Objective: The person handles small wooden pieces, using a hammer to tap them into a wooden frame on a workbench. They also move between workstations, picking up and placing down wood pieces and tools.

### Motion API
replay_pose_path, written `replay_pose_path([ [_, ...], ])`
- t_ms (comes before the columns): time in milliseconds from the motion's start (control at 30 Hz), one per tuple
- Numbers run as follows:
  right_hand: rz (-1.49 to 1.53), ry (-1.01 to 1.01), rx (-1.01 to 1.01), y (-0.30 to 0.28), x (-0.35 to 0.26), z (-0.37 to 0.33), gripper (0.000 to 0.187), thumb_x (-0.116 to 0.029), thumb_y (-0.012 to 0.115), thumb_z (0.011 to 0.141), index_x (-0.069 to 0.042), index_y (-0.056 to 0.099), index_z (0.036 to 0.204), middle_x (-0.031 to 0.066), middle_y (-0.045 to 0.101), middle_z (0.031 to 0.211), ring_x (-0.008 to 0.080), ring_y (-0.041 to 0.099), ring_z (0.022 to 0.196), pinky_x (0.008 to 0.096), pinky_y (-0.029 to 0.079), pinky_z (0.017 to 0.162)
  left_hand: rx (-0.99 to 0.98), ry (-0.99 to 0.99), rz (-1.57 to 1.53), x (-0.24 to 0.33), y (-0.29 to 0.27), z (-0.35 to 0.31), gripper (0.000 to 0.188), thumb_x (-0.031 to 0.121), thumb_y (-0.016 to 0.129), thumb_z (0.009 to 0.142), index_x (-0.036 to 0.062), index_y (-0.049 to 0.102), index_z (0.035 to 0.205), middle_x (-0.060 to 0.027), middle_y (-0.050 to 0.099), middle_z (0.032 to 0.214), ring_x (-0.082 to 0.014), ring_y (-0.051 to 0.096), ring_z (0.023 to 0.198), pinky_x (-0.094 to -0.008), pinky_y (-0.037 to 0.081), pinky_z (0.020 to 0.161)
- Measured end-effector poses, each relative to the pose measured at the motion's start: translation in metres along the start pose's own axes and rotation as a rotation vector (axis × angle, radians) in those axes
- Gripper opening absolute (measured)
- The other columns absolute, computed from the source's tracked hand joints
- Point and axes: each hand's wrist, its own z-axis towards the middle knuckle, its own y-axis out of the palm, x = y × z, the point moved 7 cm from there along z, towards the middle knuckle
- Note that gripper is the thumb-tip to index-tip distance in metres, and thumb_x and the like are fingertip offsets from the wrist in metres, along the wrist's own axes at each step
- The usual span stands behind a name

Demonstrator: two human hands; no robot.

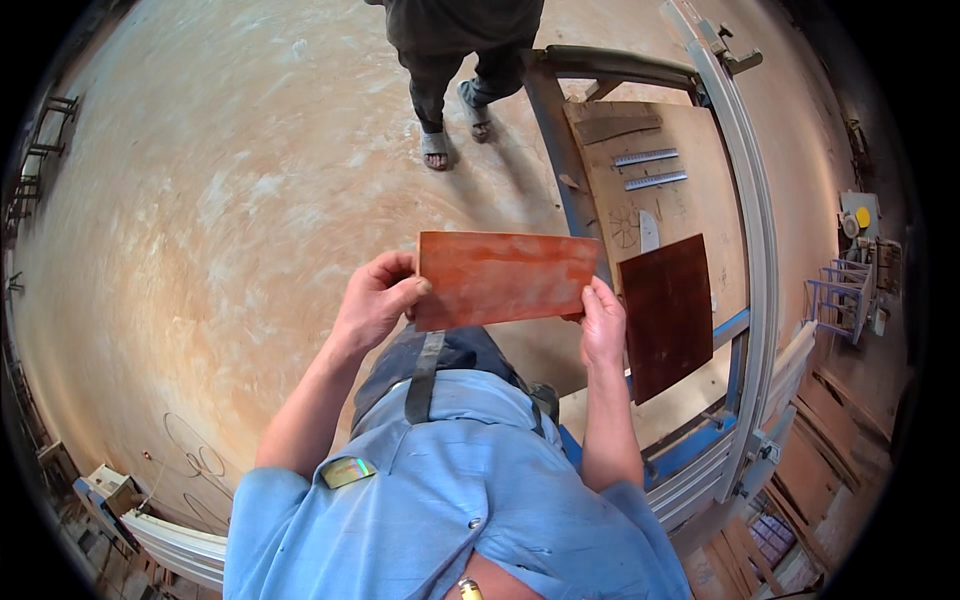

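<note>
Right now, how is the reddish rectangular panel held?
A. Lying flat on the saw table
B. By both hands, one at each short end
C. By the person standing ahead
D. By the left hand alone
B: the left hand and right hand each grip one short end of the reddish panel, raised in front of the chest.

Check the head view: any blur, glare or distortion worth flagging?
Head view: heavy fisheye bending, the grey saw-table rail curves and black corners vignette; floor smeared toward the rim; the reddish board held by left hand and right hand is sharp, with soft sheen, no hard glare.
</note>
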Motion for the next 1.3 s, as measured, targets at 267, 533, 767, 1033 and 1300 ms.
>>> replay_pose_path([
  [267, 0.322, 0.08, -0.18, 0.002, 0.003, 0.047, 0.023, -0.008, 0.055, 0.098, 0.002, 0.061, 0.118, 0.0016, 0.066, 0.105, 0.0064, 0.058, 0.093, 0.0237, 0.046, 0.085, 0.206, 0.049, 0.062, -0.025, -0.008, 0.0, 0.018, 0.016, 0.066, 0.093, 0.0047, 0.056, 0.103, -0.0029, 0.062, 0.081, -0.0104, 0.058, 0.062, -0.0242, 0.049, 0.053],
  [533, 0.37, 0.013, -0.167, -0.032, -0.026, 0.064, 0.024, -0.009, 0.05, 0.099, 0.003, 0.061, 0.118, 0.0065, 0.067, 0.11, 0.0103, 0.062, 0.099, 0.0274, 0.048, 0.091, 0.258, -0.025, 0.024, -0.029, 0.037, 0.034, 0.021, 0.021, 0.064, 0.096, 0.005, 0.059, 0.108, -0.0016, 0.062, 0.083, -0.0092, 0.057, 0.061, -0.0237, 0.049, 0.053],
  [767, 0.446, -0.006, -0.121, -0.013, -0.05, 0.092, 0.025, -0.008, 0.051, 0.099, 0.0, 0.061, 0.12, 0.0082, 0.068, 0.113, 0.016, 0.064, 0.102, 0.0312, 0.05, 0.092, 0.165, 0.009, -0.123, -0.005, 0.033, 0.043, 0.025, 0.015, 0.056, 0.099, 0.002, 0.058, 0.12, -0.0015, 0.063, 0.087, -0.009, 0.059, 0.069, -0.0243, 0.051, 0.06],
  [1033, 0.281, 0.119, -0.209, 0.101, -0.059, 0.115, 0.031, -0.021, 0.048, 0.102, -0.006, 0.054, 0.128, 0.0071, 0.066, 0.114, 0.021, 0.066, 0.098, 0.0391, 0.054, 0.076, 0.154, 0.058, -0.11, 0.073, -0.042, 0.039, 0.029, 0.01, 0.06, 0.094, 0.0016, 0.059, 0.122, -0.0032, 0.067, 0.094, -0.0111, 0.064, 0.076, -0.0251, 0.051, 0.064],
  [1300, 0.098, 0.138, -0.224, 0.245, -0.059, 0.096, 0.032, -0.021, 0.044, 0.103, -0.006, 0.053, 0.129, 0.0074, 0.067, 0.11, 0.0184, 0.067, 0.085, 0.0318, 0.053, 0.064, 0.199, 0.027, -0.101, 0.101, -0.169, 0.019, 0.023, 0.008, 0.059, 0.094, -0.0002, 0.06, 0.115, -0.0031, 0.065, 0.091, -0.0108, 0.062, 0.076, -0.0265, 0.053, 0.067],
])
